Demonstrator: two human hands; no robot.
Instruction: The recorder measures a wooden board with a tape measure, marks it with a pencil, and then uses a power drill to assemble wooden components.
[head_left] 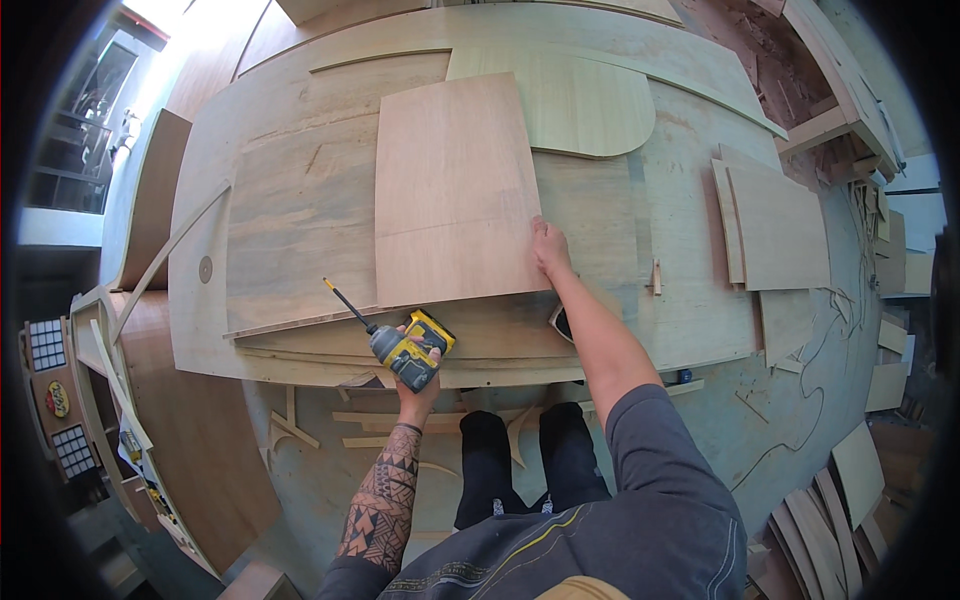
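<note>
My left hand [414,385] is wrapped round a yellow and black cordless drill [404,352]. A long bit with a yellow tip points up and to the left from it. With my right hand [548,248] I grip the lower right edge of a rectangular plywood panel [455,190]. The panel lies over a larger grey-stained sheet [300,230] on the work table, and its near edge is just beyond the drill. A dark object [562,321], partly hidden by my right forearm, rests close to the table's near edge.
A pale board with rounded corners [590,105] lies beyond the panel. Stacked plywood pieces [780,225] sit at the table's right side. A thin curved strip [170,255] leans at the left. Wood offcuts [365,418] lie on the floor by my legs, and a cable [800,400] runs along it.
</note>
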